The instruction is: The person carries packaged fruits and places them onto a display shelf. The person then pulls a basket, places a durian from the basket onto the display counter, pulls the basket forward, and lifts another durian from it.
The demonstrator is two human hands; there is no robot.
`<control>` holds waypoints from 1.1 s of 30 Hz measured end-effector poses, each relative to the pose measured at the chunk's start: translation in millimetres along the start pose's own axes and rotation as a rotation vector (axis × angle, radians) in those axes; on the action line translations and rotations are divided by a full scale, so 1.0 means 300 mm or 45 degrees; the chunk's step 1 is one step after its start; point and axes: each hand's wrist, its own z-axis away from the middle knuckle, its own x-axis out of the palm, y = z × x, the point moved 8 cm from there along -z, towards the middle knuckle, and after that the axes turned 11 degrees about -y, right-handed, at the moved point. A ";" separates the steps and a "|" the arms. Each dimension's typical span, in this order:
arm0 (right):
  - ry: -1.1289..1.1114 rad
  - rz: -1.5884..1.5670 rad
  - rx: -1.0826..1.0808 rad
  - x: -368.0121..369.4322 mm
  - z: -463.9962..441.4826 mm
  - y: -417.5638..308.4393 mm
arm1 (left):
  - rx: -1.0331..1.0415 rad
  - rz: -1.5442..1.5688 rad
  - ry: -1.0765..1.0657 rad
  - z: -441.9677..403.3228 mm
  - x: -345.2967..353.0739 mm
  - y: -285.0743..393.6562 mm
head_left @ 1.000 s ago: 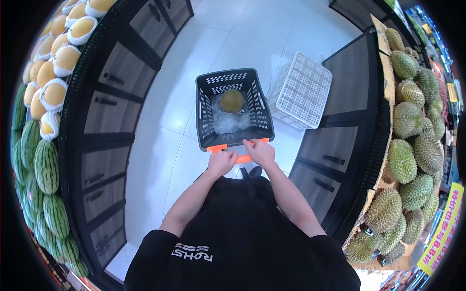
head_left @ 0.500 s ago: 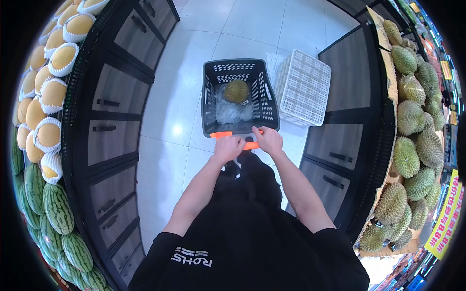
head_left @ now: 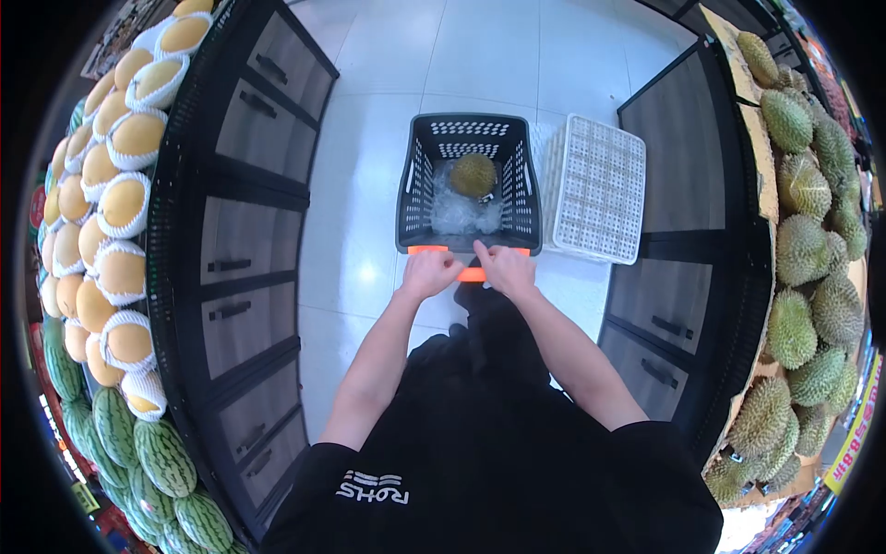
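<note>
A dark grey shopping basket [head_left: 406, 198] with perforated walls stands in front of me on the tiled floor. Its orange handle [head_left: 472, 274] runs along the side nearest my body. My left hand [head_left: 432, 275] is closed round the left part of that handle, and my right hand [head_left: 508, 271] grips it further right, thumb pointing forward. Inside the basket lies one durian [head_left: 473, 174], with crumpled clear plastic [head_left: 459, 213] beneath and in front of it.
White plastic crates [head_left: 600, 189] stand on the floor close to the basket's right side. Left is a dark cabinet stand with melons in foam nets [head_left: 125, 203] and watermelons [head_left: 166, 457]. Durians [head_left: 801, 249] fill the right stand. Pale floor tiles [head_left: 489, 55] stretch ahead between the cabinets.
The basket has turned slightly straighter and sits further right in view, with both hands still on its handle. The crates and both fruit stands have shifted right and down in view.
</note>
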 end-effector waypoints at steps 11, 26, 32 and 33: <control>0.135 -0.062 -0.157 -0.131 -0.212 -0.070 | 0.003 -0.046 -0.004 -0.263 -0.210 -0.012; 0.196 -0.305 0.132 -0.379 -0.484 -0.075 | 0.181 -0.141 -0.071 -0.636 -0.438 0.060; 0.290 -0.380 0.226 -0.501 -0.594 -0.060 | 0.293 -0.175 -0.153 -0.805 -0.521 0.106; 0.230 -0.471 0.217 -0.520 -0.593 -0.060 | 0.312 -0.178 -0.159 -0.822 -0.524 0.117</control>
